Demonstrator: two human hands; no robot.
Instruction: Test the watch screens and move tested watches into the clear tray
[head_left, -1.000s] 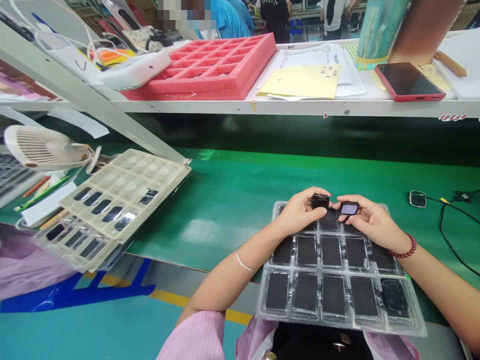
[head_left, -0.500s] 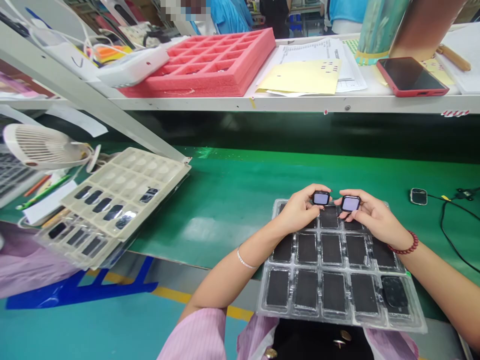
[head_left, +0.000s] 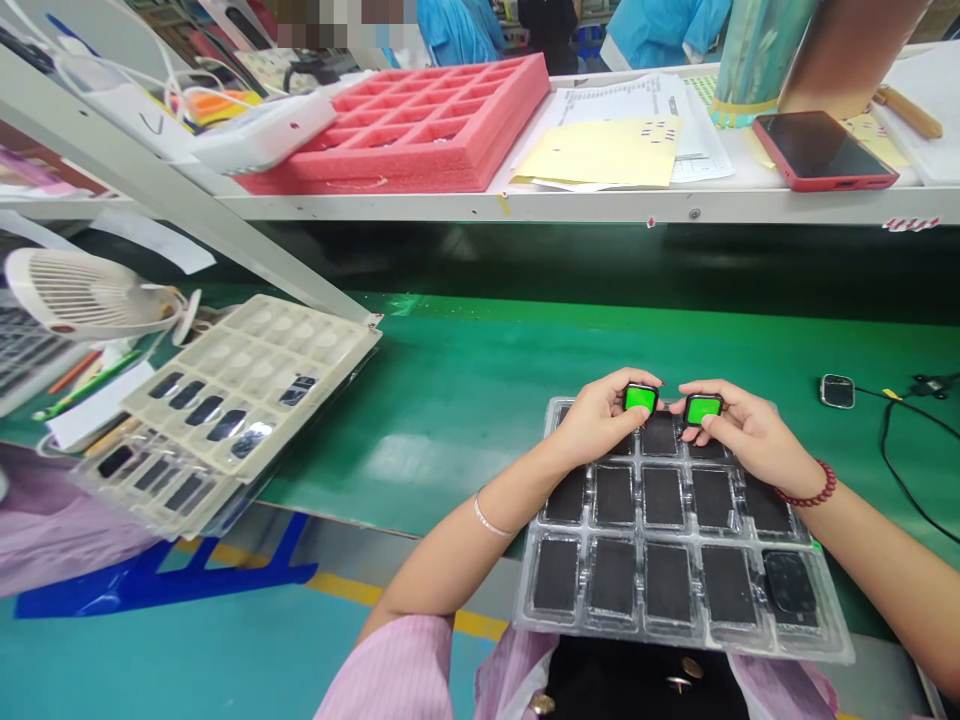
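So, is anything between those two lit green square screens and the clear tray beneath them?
Only the fingers of the left hand and right hand, wrapped around the black-framed green screens. Nothing else visible lies between them and the clear plastic tray below.

The left hand (head_left: 600, 422) pinches a square smartwatch (head_left: 640, 398) and the right hand (head_left: 750, 436) pinches another smartwatch (head_left: 703, 409), both screens lit green. They are held just above a clear plastic blister tray (head_left: 529, 625) of black-filled cells lying on a green conveyor belt (head_left: 465, 400).
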